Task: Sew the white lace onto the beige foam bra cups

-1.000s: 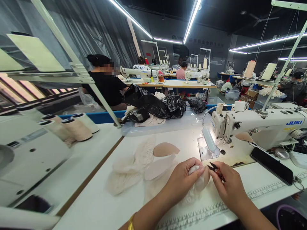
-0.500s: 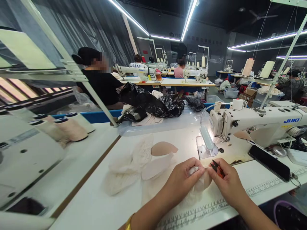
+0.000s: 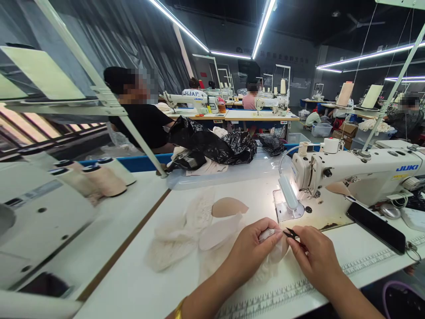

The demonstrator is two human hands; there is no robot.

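Note:
My left hand pinches a piece of pale, thin fabric above the table, in front of the sewing machine. In my right hand are small black thread snips, held closed in by the fingers. Their tips point left and reach the edge of the fabric at my left fingertips. To the left on the table lie a beige moulded cup, a paler cup and gathered cream lace fabric. Part of the held fabric is hidden behind my left hand.
A white sewing machine with a lit lamp stands at right, a black phone before it. Black plastic bags lie at the far table edge. Thread cones stand left. A co-worker sits beyond.
My right hand has turned the snips so their blades point left at the fabric edge. The left hand keeps its pinch in nearly the same place. The view has shifted slightly.

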